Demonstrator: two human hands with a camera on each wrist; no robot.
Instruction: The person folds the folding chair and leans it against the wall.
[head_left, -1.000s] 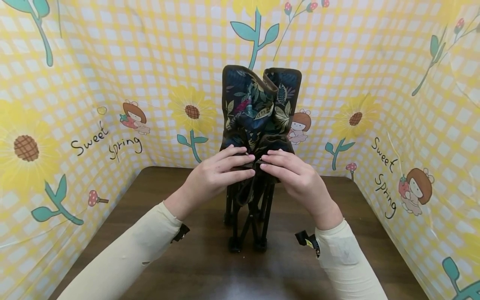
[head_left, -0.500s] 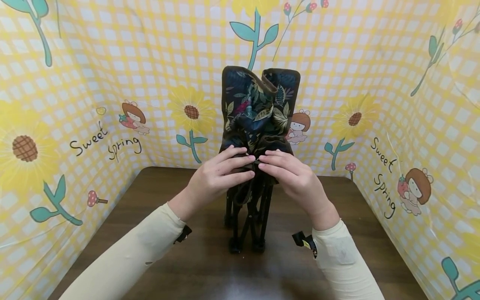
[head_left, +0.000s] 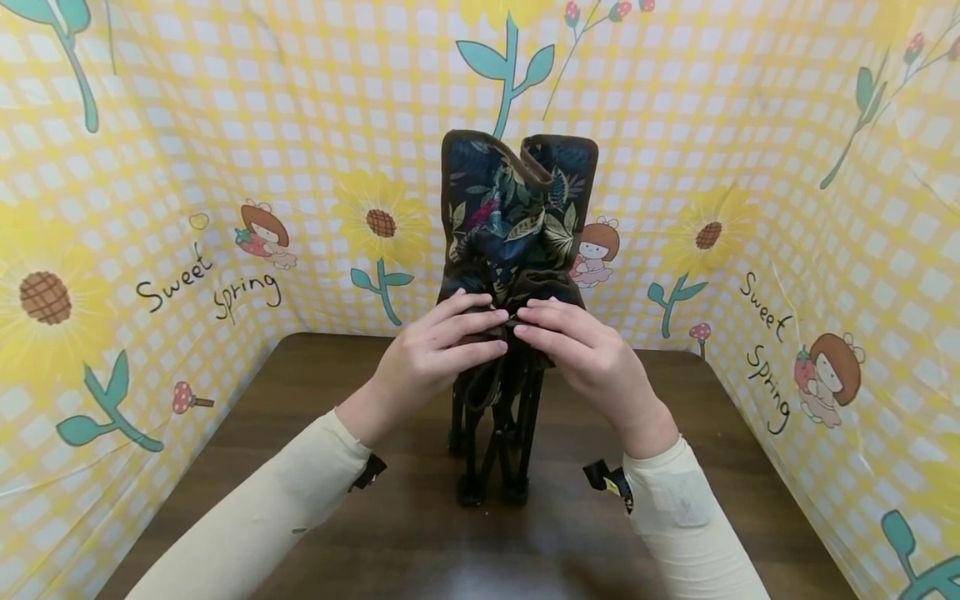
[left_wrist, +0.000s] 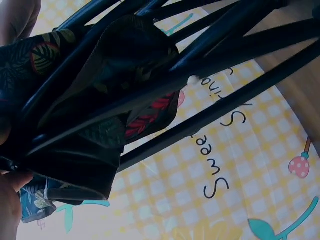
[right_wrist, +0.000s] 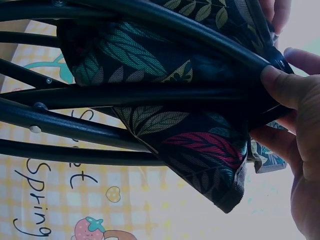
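A folding chair (head_left: 495, 225) with dark leaf-print fabric and thin black legs stands upright, mostly folded, at the middle of the table. My left hand (head_left: 431, 354) holds the left front of its seat; the fingers lie over the top. Opposite it, my right hand (head_left: 600, 362) grips the right front. The right wrist view shows the thumb (right_wrist: 282, 87) pressed on the end of a black tube (right_wrist: 200, 35), with fingers around the fabric corner. In the left wrist view only part of the left hand (left_wrist: 12, 195) shows at the edge, touching the frame.
The dark brown wooden table (head_left: 337, 533) carries the chair. A yellow checked sheet (head_left: 315, 108) with flowers and cartoon figures hangs at the back and both sides. A small black device (head_left: 609, 482) sits at the right wrist, another (head_left: 367, 473) at the left.
The hands have come very slightly closer together, and the chair's right front leg has shifted a little to the left. Both hands keep their hold on the chair.
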